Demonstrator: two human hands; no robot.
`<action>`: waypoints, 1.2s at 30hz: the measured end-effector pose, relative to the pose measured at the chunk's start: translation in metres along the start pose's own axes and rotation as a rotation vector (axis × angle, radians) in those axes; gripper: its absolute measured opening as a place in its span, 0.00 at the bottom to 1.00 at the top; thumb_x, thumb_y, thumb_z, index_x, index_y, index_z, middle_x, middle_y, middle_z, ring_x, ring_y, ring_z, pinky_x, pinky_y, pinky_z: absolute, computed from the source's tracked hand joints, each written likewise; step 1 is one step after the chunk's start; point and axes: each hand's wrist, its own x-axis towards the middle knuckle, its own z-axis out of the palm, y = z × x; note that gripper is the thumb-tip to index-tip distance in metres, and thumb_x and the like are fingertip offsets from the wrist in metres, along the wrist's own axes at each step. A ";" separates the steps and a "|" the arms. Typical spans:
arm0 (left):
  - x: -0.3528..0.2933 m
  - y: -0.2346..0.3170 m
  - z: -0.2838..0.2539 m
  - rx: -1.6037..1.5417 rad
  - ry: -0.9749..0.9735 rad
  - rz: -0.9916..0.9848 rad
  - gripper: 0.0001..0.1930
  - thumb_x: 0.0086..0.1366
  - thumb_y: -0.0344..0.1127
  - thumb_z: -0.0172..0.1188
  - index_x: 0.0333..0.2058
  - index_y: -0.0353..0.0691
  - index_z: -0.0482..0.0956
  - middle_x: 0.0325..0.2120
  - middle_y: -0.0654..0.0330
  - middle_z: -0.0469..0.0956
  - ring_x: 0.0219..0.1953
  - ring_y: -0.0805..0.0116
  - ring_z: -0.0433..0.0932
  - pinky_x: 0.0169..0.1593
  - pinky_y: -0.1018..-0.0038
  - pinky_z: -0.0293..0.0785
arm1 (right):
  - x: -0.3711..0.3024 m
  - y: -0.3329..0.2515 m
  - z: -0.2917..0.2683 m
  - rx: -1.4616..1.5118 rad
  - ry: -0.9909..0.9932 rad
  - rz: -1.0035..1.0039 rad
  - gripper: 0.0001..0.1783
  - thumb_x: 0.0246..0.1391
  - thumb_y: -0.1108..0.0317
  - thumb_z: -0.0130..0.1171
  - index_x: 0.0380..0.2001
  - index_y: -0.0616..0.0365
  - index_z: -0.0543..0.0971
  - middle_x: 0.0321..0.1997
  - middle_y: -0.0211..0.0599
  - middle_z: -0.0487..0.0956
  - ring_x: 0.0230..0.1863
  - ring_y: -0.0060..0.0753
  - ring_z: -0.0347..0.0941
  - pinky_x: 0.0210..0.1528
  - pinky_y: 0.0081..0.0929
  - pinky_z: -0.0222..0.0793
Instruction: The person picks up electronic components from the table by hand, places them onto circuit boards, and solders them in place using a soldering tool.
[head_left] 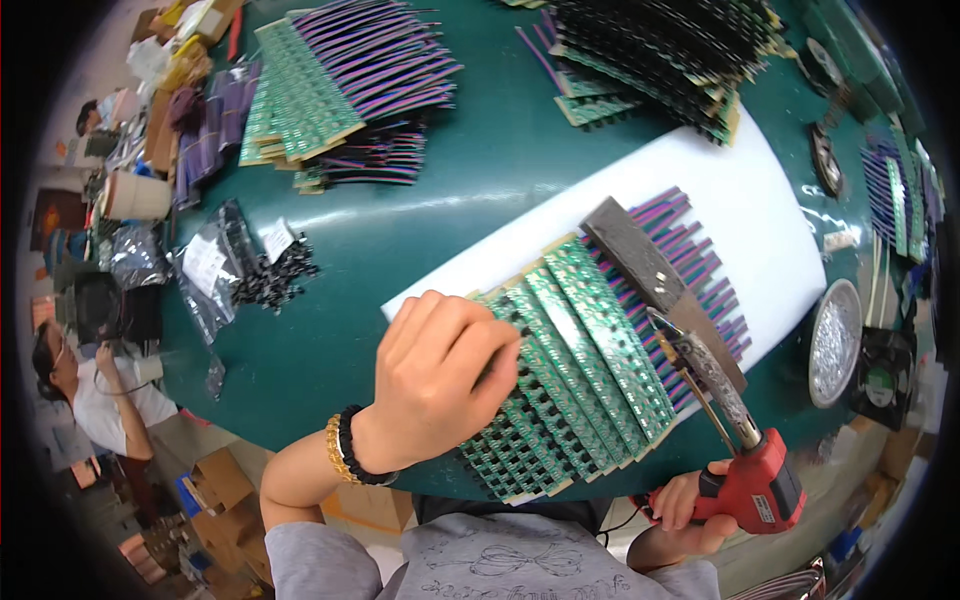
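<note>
My right hand (690, 520) is wrapped round the handle of a red soldering gun (762, 490), its metal tip pointing up and left over the work. Several green circuit boards (590, 350) lie overlapped at a slant, with small black parts along their lower-left strips and purple wires (715, 285) out of their far ends. Across the wires rests a dark grey bar (640, 262). Curled over the boards' left edge is my left hand (440, 370), thumb and fingers drawn together; whatever it pinches is hidden. A white sheet (770, 200) lies beneath the boards.
Loose black parts (285, 278) lie beside plastic bags (210, 265) at left. Wired boards (310, 95) and a dark board stack (660, 60) occupy the far side. A round metal dish (835, 342) and a black fan (885, 378) stand right. Another person (90, 385) sits at far left.
</note>
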 end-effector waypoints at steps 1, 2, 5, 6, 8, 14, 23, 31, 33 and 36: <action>-0.003 -0.003 -0.004 -0.038 -0.007 -0.017 0.09 0.47 0.23 0.68 0.27 0.38 0.78 0.25 0.60 0.73 0.27 0.61 0.72 0.31 0.68 0.65 | 0.002 -0.001 0.003 0.022 -0.023 0.008 0.42 0.59 0.37 0.56 0.54 0.69 0.61 0.11 0.26 0.65 0.07 0.21 0.59 0.11 0.20 0.61; -0.008 -0.006 -0.009 -0.055 0.017 -0.017 0.09 0.47 0.23 0.68 0.28 0.39 0.78 0.26 0.59 0.74 0.28 0.60 0.73 0.33 0.67 0.66 | 0.005 -0.001 0.006 -0.018 0.016 -0.024 0.42 0.60 0.37 0.55 0.54 0.69 0.61 0.11 0.26 0.64 0.07 0.21 0.58 0.11 0.20 0.61; -0.024 -0.030 -0.043 0.264 0.058 -0.107 0.09 0.48 0.23 0.66 0.29 0.39 0.77 0.27 0.58 0.76 0.30 0.58 0.74 0.35 0.65 0.67 | 0.012 0.000 0.011 -0.055 0.085 -0.061 0.42 0.60 0.38 0.55 0.55 0.70 0.61 0.10 0.26 0.64 0.07 0.21 0.58 0.11 0.20 0.61; -0.029 -0.043 -0.054 0.394 0.095 -0.141 0.09 0.50 0.23 0.65 0.30 0.39 0.77 0.28 0.58 0.77 0.31 0.57 0.75 0.36 0.65 0.68 | 0.014 0.001 0.011 -0.049 0.084 -0.061 0.42 0.60 0.38 0.55 0.55 0.70 0.61 0.10 0.26 0.64 0.07 0.21 0.58 0.11 0.20 0.61; -0.041 -0.068 -0.077 0.539 0.114 -0.199 0.08 0.51 0.23 0.65 0.31 0.38 0.78 0.28 0.58 0.77 0.31 0.57 0.75 0.36 0.65 0.67 | 0.016 0.002 0.011 -0.034 0.074 -0.059 0.42 0.61 0.38 0.54 0.55 0.70 0.61 0.10 0.26 0.63 0.08 0.21 0.58 0.11 0.20 0.61; -0.067 -0.100 -0.095 0.672 0.015 -0.140 0.09 0.52 0.23 0.66 0.33 0.37 0.79 0.31 0.59 0.74 0.34 0.59 0.73 0.38 0.66 0.66 | 0.007 0.000 0.014 -0.043 0.059 -0.037 0.41 0.61 0.38 0.54 0.55 0.70 0.61 0.10 0.26 0.63 0.08 0.21 0.57 0.11 0.20 0.60; -0.064 -0.117 -0.093 0.614 -0.024 -0.051 0.08 0.53 0.19 0.63 0.33 0.33 0.77 0.31 0.54 0.75 0.35 0.53 0.74 0.39 0.63 0.71 | -0.006 -0.002 0.016 -0.070 -0.021 -0.050 0.41 0.63 0.38 0.51 0.55 0.72 0.61 0.10 0.25 0.61 0.08 0.20 0.56 0.11 0.20 0.59; -0.063 -0.090 -0.087 0.474 0.120 -0.112 0.08 0.55 0.18 0.61 0.34 0.32 0.77 0.29 0.55 0.77 0.30 0.61 0.76 0.35 0.70 0.73 | -0.009 -0.005 0.020 -0.046 -0.002 -0.040 0.41 0.61 0.39 0.54 0.55 0.70 0.61 0.11 0.26 0.62 0.08 0.20 0.57 0.12 0.21 0.60; -0.060 -0.073 -0.083 0.250 0.226 -0.415 0.07 0.58 0.19 0.61 0.36 0.31 0.78 0.27 0.56 0.76 0.28 0.65 0.75 0.34 0.72 0.72 | -0.010 -0.005 0.023 -0.045 0.012 -0.034 0.41 0.61 0.39 0.54 0.55 0.69 0.61 0.11 0.26 0.62 0.08 0.21 0.57 0.12 0.22 0.60; -0.054 -0.039 -0.071 0.132 0.203 -0.426 0.09 0.63 0.20 0.57 0.41 0.31 0.80 0.30 0.54 0.77 0.28 0.67 0.75 0.34 0.74 0.72 | -0.009 -0.005 0.029 -0.057 0.022 -0.008 0.41 0.60 0.39 0.55 0.56 0.67 0.61 0.11 0.26 0.62 0.08 0.21 0.57 0.13 0.23 0.61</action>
